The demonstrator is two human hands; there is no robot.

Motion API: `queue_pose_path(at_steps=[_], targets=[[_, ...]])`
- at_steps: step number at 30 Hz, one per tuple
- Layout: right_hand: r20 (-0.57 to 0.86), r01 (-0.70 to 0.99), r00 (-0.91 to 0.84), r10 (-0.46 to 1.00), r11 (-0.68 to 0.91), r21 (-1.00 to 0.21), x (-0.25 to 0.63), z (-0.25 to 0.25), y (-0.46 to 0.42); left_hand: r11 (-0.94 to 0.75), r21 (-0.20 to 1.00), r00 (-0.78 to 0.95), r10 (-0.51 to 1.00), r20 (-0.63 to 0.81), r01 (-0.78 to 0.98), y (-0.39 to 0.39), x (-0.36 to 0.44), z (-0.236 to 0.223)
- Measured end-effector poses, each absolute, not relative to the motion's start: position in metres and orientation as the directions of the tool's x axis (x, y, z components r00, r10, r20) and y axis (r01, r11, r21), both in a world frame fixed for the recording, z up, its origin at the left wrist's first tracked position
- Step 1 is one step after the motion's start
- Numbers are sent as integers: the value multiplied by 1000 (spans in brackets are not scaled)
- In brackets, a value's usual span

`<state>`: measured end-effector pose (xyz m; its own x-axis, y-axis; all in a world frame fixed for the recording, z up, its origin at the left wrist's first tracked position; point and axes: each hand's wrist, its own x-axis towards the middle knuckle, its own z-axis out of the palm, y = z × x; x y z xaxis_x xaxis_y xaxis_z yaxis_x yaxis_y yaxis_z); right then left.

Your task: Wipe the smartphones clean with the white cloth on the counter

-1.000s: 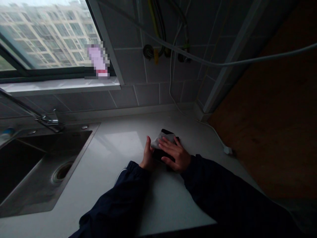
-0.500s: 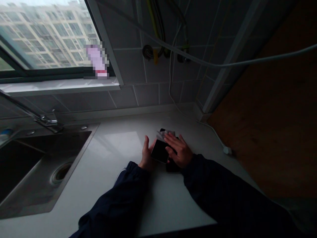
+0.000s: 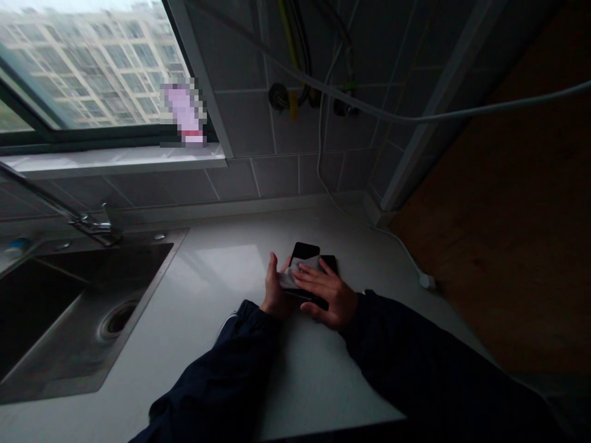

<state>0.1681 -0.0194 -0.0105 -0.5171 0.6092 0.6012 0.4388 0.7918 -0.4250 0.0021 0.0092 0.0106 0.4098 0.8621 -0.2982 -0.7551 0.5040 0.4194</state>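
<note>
A phone [image 3: 305, 252] lies mid-frame on the countertop [image 3: 318, 369], with a sink [image 3: 60, 363] to its left, a faucet [image 3: 95, 226] behind the sink, a window [image 3: 92, 74] at upper left, and a wooden panel [image 3: 498, 246] at right.

Your phone [image 3: 305, 252] has a glossy black glass face that throws back pale light; the crumpled white wipe [image 3: 295, 275] on it looks soft and matt, though you can't tell cloth from paper; the worktop [image 3: 221, 351] is smooth, pale stone with a polished sheen; the sink [image 3: 152, 271] is brushed stainless steel, dull and a little smeared; the mixer tap [image 3: 95, 224] is shiny chrome; the wall tiles [image 3: 277, 175] are matt grey ceramic; the cable [image 3: 369, 107] is smooth white plastic; your sleeve [image 3: 415, 351] is dark woven cloth; the panel [image 3: 508, 246] on the right is brown, finely grained wood.
</note>
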Motion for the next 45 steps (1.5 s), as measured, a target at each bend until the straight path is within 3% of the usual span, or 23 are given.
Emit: queue_pose_path(at_steps=[6, 10, 14, 17, 21, 26, 32, 36, 40, 45], targets=[[706, 290, -490, 511, 860, -420, 166, -6, -25, 539, 404, 485, 842, -237, -739, 14, -4, 3], [640, 410, -507, 577, 815, -410, 168, -5, -19, 502, 424, 448, 865, -227, -754, 14, -3, 1], [503, 632, -379, 777, 614, -472, 170, -6, -14, 517, 436, 458, 855, -242, -736, 11, 2, 5], [442, 709, -292, 848, 503, -495, 171, -7, -11, 509, 448, 473, 858, -200, -735, 9, 4, 8], [519, 660, -335, 786, 589, -466, 171, -10, -12, 516, 451, 473, 855, -215, -728, 10, 4, 7], [660, 442, -488, 571, 814, -376, 170, -7, -17, 481, 481, 415, 877, -244, -733, 11, 3, 2], [717, 344, -464, 519, 852, -394, 168, -2, -18, 475, 517, 442, 876, -196, -712, 10, 2, 1], [699, 404, -462, 546, 831, -382, 167, -3, -15, 480, 488, 413, 877, -246, -729, 12, 3, -1], [605, 518, -431, 669, 733, -441, 171, -6, -12, 516, 444, 427, 857, -289, -733, 12, 3, 0], [505, 601, -418, 756, 646, -470, 173, -12, -10, 551, 444, 500, 833, -239, -706, 9, 3, 3]])
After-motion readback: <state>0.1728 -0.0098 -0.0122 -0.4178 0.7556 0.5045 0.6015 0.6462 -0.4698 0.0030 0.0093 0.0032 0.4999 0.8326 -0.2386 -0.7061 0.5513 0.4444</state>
